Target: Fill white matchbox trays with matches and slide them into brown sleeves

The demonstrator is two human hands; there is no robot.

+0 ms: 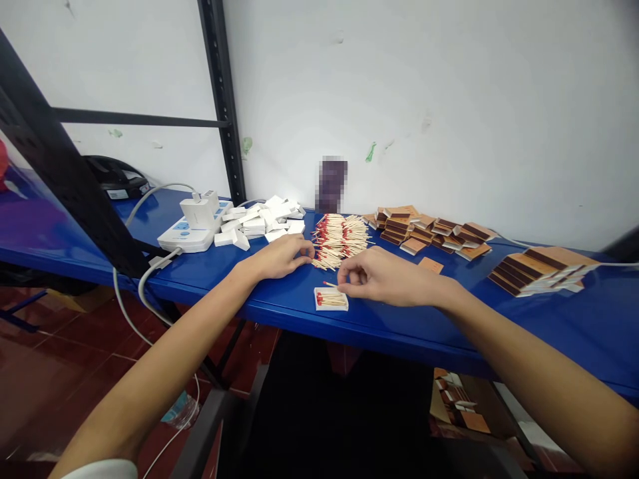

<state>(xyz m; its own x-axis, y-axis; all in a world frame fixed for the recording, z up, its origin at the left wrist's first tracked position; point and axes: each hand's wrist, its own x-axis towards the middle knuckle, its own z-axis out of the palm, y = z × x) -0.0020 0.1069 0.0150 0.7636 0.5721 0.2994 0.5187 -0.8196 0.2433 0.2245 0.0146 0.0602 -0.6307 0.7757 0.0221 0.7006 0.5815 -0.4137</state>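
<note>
A match (329,284) with a red head is pinched between the thumb and forefinger of my right hand (372,276). It is just above a small white matchbox tray (331,308) near the shelf's front edge, with several matches lying side by side inside, red heads to the left. My left hand (285,257) rests at the left edge of a large pile of loose matches (343,238). Its thumb and fingertips curl together there, and whatever they hold is too small to make out.
White empty trays (262,218) are heaped behind my left hand, beside a power strip (194,229) with cables. Brown matchbox sleeves (429,229) lie at the back right. Stacked matchboxes (542,269) stand farther right on the blue shelf (279,306). A black post (74,146) rises at left.
</note>
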